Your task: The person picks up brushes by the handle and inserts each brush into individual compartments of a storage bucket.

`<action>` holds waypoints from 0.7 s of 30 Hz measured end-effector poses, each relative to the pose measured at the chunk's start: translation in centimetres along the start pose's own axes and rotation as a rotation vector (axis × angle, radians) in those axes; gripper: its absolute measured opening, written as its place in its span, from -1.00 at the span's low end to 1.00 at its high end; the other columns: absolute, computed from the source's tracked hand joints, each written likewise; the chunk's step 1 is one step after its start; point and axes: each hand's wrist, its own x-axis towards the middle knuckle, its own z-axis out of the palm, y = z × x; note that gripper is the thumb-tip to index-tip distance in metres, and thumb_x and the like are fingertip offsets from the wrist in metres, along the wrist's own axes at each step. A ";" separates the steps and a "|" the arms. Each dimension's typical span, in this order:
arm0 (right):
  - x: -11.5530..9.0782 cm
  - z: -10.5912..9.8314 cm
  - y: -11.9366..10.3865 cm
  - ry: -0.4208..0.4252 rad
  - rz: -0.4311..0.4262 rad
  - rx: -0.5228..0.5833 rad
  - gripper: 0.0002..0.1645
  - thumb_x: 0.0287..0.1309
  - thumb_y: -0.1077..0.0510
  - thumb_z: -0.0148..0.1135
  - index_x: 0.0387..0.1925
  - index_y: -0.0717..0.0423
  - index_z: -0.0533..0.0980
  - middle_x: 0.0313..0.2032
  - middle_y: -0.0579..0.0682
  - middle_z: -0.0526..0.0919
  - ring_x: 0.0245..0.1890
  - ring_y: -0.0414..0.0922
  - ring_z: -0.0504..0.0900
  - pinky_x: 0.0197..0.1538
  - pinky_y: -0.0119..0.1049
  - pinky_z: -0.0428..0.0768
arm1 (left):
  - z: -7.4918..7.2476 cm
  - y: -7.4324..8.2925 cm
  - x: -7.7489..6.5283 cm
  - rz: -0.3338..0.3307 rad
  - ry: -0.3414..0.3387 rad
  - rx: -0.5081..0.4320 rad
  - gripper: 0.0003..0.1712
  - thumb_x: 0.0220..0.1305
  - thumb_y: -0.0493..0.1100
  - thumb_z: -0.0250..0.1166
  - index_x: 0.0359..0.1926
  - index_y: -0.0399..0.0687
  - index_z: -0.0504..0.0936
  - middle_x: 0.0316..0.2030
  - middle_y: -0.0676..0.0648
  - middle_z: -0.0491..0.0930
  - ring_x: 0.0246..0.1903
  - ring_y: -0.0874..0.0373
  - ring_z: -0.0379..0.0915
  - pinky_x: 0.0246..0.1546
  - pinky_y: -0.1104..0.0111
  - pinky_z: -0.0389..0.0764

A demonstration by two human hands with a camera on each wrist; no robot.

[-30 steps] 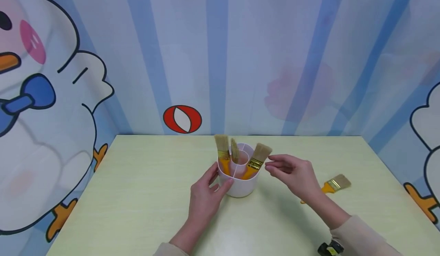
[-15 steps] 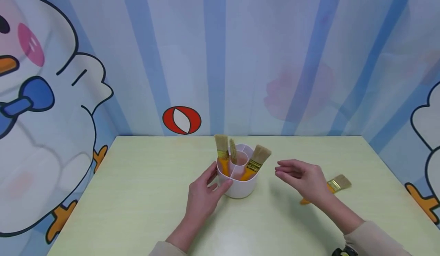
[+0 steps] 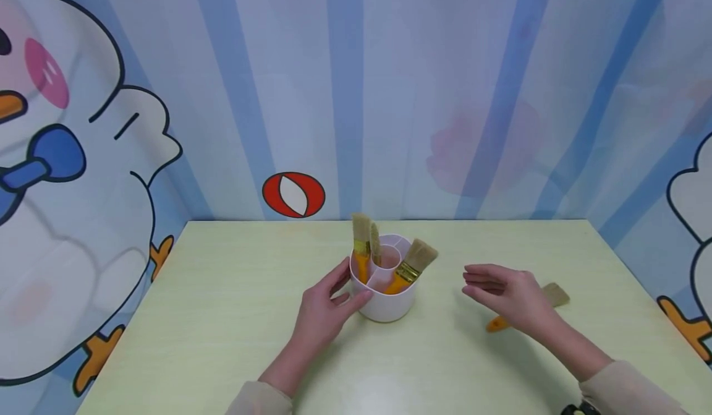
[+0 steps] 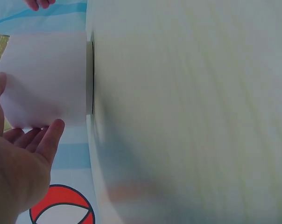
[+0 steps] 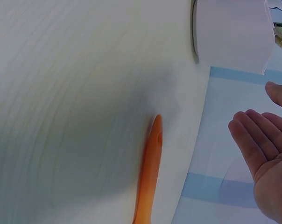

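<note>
A pale pink-white divided holder (image 3: 386, 307) stands upright on the table. My left hand (image 3: 322, 313) grips its left side, thumb in front and fingers around the wall, as the left wrist view also shows on the holder (image 4: 47, 74). Bristles up, a left paintbrush (image 3: 361, 235), a thin-looking middle one (image 3: 375, 245) and a tilted right paintbrush (image 3: 418, 259) stick out of it. My right hand (image 3: 514, 296) hovers to the right, fingers loosely bent, holding nothing. Beneath it lies another paintbrush (image 3: 554, 294), partly hidden by the hand; its orange handle (image 5: 150, 172) shows in the right wrist view.
The pale wooden table (image 3: 233, 316) ends at a blue striped backdrop (image 3: 389, 93) with printed cartoon figures. A watch-like black item (image 3: 581, 409) is at the right sleeve, cut off by the frame's bottom edge.
My right hand has drawn away from the right-hand brush, moving right over the brush on the table. Within the holder, the brushes have shifted slightly as it turned a little in my left hand.
</note>
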 end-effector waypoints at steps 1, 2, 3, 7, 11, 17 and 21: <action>-0.1 -0.1 0.2 -0.013 0.006 -0.025 -0.52 0.33 0.13 0.51 0.20 0.27 0.67 0.04 0.16 0.82 -0.06 -0.03 0.85 -0.03 -0.30 0.81 | -0.1 -0.1 0.1 -0.001 -0.007 0.001 -0.08 0.34 0.11 0.54 0.63 0.24 0.34 0.55 0.05 0.39 0.50 -0.05 0.38 0.27 0.08 0.65; -0.2 -0.3 0.4 -0.028 0.013 -0.047 -0.51 0.34 0.11 0.50 0.21 0.27 0.67 0.06 0.17 0.81 -0.04 0.00 0.85 -0.01 -0.25 0.81 | -0.2 -0.1 0.1 -0.002 -0.014 0.002 -0.07 0.34 0.12 0.54 0.63 0.26 0.34 0.55 0.06 0.39 0.51 -0.05 0.37 0.28 0.08 0.65; -0.3 -0.4 0.7 -0.041 0.021 -0.067 -0.49 0.36 0.09 0.49 0.23 0.27 0.66 0.08 0.18 0.80 -0.02 0.03 0.84 0.00 -0.18 0.82 | -0.2 -0.2 0.2 -0.003 -0.019 0.004 -0.07 0.34 0.12 0.54 0.63 0.27 0.34 0.55 0.07 0.39 0.51 -0.05 0.37 0.28 0.08 0.64; -0.8 -1.2 1.5 -0.088 0.028 -0.171 -0.42 0.40 0.00 0.45 0.27 0.27 0.63 0.15 0.21 0.76 0.05 0.16 0.81 0.06 0.03 0.79 | -0.4 -0.4 0.5 -0.003 -0.034 -0.001 -0.06 0.33 0.12 0.55 0.63 0.29 0.33 0.55 0.08 0.39 0.51 -0.05 0.36 0.30 0.06 0.63; -1.3 -1.8 2.4 -0.110 0.025 -0.311 -0.37 0.39 -0.09 0.44 0.31 0.22 0.63 0.14 0.22 0.76 -0.32 -0.06 0.78 -0.14 -0.03 0.78 | -0.5 -0.4 0.7 0.006 -0.040 -0.002 -0.05 0.31 0.11 0.56 0.63 0.27 0.34 0.54 0.07 0.40 0.51 -0.04 0.36 0.31 0.05 0.62; -2.3 -2.6 4.2 -0.142 0.053 -0.460 -0.33 0.37 -0.13 0.45 0.30 0.22 0.63 -0.12 0.13 0.81 -0.55 -0.27 0.45 -0.21 -0.03 0.68 | -0.7 -0.6 0.8 0.007 -0.064 -0.009 -0.03 0.30 0.15 0.56 0.64 0.27 0.32 0.55 0.06 0.39 0.52 -0.04 0.34 0.35 0.04 0.58; -3.0 -3.3 5.2 -0.163 0.094 -0.507 -0.30 0.35 -0.14 0.45 0.29 0.28 0.62 0.08 0.32 0.75 -0.13 0.19 0.75 0.01 0.31 0.69 | -0.8 -0.6 0.9 0.004 -0.085 -0.021 0.01 0.28 0.14 0.58 0.65 0.26 0.30 0.56 0.06 0.37 0.53 -0.04 0.32 0.39 0.03 0.54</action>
